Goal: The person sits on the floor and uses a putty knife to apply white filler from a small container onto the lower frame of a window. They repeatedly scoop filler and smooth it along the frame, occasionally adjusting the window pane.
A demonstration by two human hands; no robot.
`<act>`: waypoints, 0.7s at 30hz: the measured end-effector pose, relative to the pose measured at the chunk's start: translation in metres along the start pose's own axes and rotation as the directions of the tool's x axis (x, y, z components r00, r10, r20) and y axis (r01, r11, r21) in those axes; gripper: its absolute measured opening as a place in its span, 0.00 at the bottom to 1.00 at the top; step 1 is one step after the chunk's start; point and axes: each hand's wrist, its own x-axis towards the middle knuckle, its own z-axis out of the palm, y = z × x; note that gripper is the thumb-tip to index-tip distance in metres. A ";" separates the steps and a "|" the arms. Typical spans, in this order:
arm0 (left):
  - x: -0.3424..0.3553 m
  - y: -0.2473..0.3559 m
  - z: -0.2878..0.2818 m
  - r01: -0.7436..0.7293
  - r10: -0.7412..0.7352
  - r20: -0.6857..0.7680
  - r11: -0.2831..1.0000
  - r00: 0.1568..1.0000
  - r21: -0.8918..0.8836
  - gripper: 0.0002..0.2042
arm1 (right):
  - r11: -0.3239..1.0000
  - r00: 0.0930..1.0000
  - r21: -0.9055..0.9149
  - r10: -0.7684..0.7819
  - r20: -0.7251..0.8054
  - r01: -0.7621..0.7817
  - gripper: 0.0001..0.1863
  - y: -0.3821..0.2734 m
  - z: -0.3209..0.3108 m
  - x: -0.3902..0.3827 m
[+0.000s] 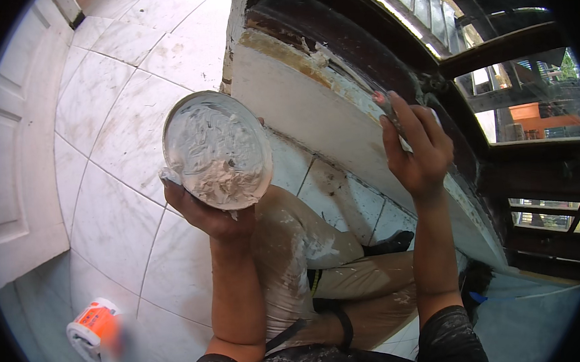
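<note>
as the left hand (pixel 214 219) grips a round, pale-rimmed dish (pixel 267 169) from below, apparently to keep its thick off-white paste (pixel 223 178) handy, the right hand (pixel 423 149) pinches a slim, greyish tool (pixel 398 121) near a low, whitish wall (pixel 292 92).

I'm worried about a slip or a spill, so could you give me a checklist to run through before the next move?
1. Round, shallow, whitish lid supported: ok; the bare left hand grips its lower rim.
2. Lumpy, off-white paste within the rim: ok; mostly, though a bit hangs below the lid.
3. Grip of the bare right hand: cannot tell; its curled fingers hide most of anything held.
4. Top edge of the low white wall smooth: not ok; rough, with brownish patches.
5. White, orange-labelled plastic bucket clear of both hands: ok; it's on the floor to the left.
</note>
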 end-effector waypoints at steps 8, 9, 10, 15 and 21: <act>-0.004 -0.001 0.000 0.051 -0.050 0.012 0.995 0.999 -0.082 0.52 | 0.997 0.998 -0.053 0.055 0.019 -0.054 0.18 0.003 -0.011 -0.020; -0.002 0.000 0.001 0.067 -0.066 0.016 0.988 0.998 -0.136 0.50 | 0.998 0.999 -0.035 0.044 -0.002 -0.044 0.18 0.001 -0.012 -0.017; 0.001 0.001 0.002 0.084 -0.082 0.017 0.978 0.996 -0.189 0.49 | 0.999 0.999 -0.016 0.034 -0.023 -0.034 0.18 -0.002 -0.013 -0.012; 0.043 0.035 0.012 0.533 -0.644 0.411 -0.006 0.645 -0.846 0.42 | 0.989 0.989 0.043 0.139 0.040 -0.141 0.17 -0.012 0.000 0.001; 0.057 0.046 0.011 0.550 -0.754 0.399 -0.060 0.522 -0.833 0.46 | 0.959 0.958 0.060 0.271 0.095 -0.277 0.16 -0.011 0.010 -0.005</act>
